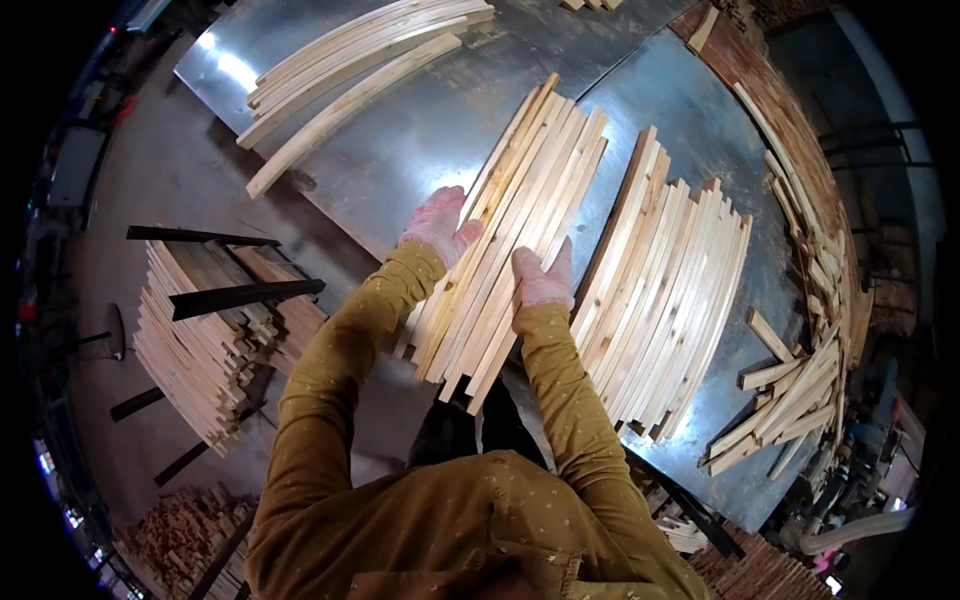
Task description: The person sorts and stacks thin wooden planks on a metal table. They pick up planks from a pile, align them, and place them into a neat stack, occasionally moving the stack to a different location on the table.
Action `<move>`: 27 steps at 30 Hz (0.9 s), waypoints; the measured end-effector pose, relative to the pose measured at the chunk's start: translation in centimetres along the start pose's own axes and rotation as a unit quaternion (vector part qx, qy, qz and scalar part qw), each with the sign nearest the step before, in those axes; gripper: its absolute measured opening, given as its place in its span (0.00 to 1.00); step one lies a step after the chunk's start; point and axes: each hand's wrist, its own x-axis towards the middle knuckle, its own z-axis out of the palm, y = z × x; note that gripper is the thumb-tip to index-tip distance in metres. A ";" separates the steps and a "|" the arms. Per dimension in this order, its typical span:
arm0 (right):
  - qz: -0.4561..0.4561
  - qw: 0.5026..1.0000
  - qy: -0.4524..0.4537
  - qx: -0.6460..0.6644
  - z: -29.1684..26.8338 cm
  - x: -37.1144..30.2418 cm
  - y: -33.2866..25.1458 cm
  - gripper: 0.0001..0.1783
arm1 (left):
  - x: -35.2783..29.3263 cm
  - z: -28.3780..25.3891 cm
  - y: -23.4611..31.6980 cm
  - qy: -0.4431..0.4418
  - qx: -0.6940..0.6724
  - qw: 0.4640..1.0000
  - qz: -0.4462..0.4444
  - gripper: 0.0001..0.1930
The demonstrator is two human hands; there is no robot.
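A bundle of long, pale wooden strips (515,215) lies side by side in front of me, its near ends jutting past the table edge toward my body. Against its left side rests my left hand (440,222), the thumb reaching over the outer strips. My right hand (545,278) presses the right side, thumb up along the wood. Between them the hands clasp the bundle; the fingertips are partly hidden. Both hands look pinkish, as if thinly gloved. To the right lies a second row of wooden strips (665,300), apart from my right hand.
Curved strips (350,65) lie at the far left of the metal table (400,130). Offcuts (790,400) are heaped at the right edge. On the left, a rack with black bars (245,300) holds stacked curved pieces (185,340). More wood piles (185,535) stand low down.
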 end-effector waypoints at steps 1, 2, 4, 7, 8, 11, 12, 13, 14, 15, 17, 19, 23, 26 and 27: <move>0.014 0.986 -0.020 0.167 -0.2 -0.3 1.1 0.49 | -0.9 -1.2 2.3 -0.008 -0.010 1.000 -0.015 0.31; 0.009 0.977 -0.033 0.210 -0.4 -0.1 2.4 0.50 | -1.9 -2.7 4.6 -0.017 -0.020 0.999 -0.032 0.32; 0.061 0.979 -0.084 0.177 0.9 -3.6 -2.4 0.50 | -3.5 -1.4 -1.4 -0.042 -0.254 0.956 -0.140 0.34; 0.002 0.977 -0.126 0.172 2.2 -6.1 -1.9 0.48 | -8.5 -2.4 -2.6 0.090 -0.379 0.913 -0.123 0.36; 0.000 0.955 -0.175 0.238 2.9 -7.1 -3.2 0.48 | -10.5 -4.4 -0.6 0.127 -0.348 0.923 -0.108 0.36; -0.047 0.881 -0.318 0.347 6.4 -11.5 -8.0 0.48 | -16.8 -14.0 2.8 0.192 -0.284 0.932 -0.120 0.35; -0.039 0.871 -0.360 0.332 7.2 -12.7 -8.3 0.47 | -18.9 -14.4 3.0 0.241 -0.298 0.916 -0.122 0.35; -0.057 0.864 -0.383 0.323 9.6 -14.5 -9.3 0.47 | -20.9 -17.0 2.0 0.281 -0.291 0.907 -0.117 0.35; -0.075 0.856 -0.402 0.316 12.3 -16.5 -10.3 0.47 | -23.3 -20.1 0.9 0.302 -0.457 0.827 -0.125 0.35; -0.096 0.826 -0.459 0.312 15.2 -18.7 -11.2 0.46 | -26.1 -22.6 -0.1 0.348 -0.476 0.800 -0.111 0.34; -0.204 0.780 -0.539 0.242 20.8 -22.8 -12.9 0.45 | -31.9 -27.1 -4.0 0.433 -0.452 0.766 -0.145 0.32; -0.134 0.735 -0.603 0.279 27.1 -28.5 -13.2 0.45 | -37.4 -31.9 -8.9 0.472 -0.385 0.767 -0.200 0.31; -0.208 0.740 -0.640 0.006 41.9 -36.0 -8.7 0.41 | -46.7 -38.6 -20.0 0.465 -0.368 0.800 -0.093 0.33; -0.247 0.737 -0.624 -0.080 53.4 -40.1 -2.9 0.40 | -50.4 -39.4 -33.6 0.554 -0.347 0.742 -0.150 0.37; -0.238 0.742 -0.618 -0.102 56.2 -40.8 -1.6 0.40 | -51.1 -39.6 -38.1 0.544 -0.343 0.742 -0.191 0.38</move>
